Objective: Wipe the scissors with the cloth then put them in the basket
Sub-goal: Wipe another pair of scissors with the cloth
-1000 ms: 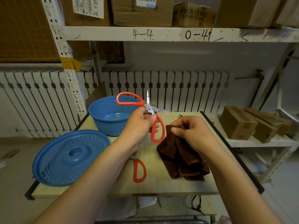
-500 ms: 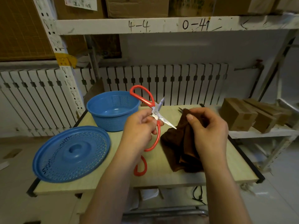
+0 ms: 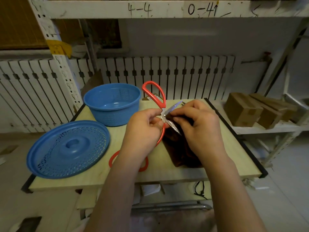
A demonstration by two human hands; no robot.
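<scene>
My left hand (image 3: 143,129) grips open red-handled scissors (image 3: 161,113); right hand (image 3: 199,126) pinches brown cloth (image 3: 177,148) on blades, so fingers risk cuts.

A perforated blue lid (image 3: 68,149) sits on the left of the wooden tabletop (image 3: 234,153), a second red scissor handle (image 3: 111,160) peeks out beside it, white radiator (image 3: 167,76) behind, cardboard boxes (image 3: 244,108) on the right shelf.

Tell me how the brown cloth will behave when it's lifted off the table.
The brown cloth hangs in soft folds under the right hand, so it will probably droop limp. It looks light and unlikely to slip, roll or break.
</scene>
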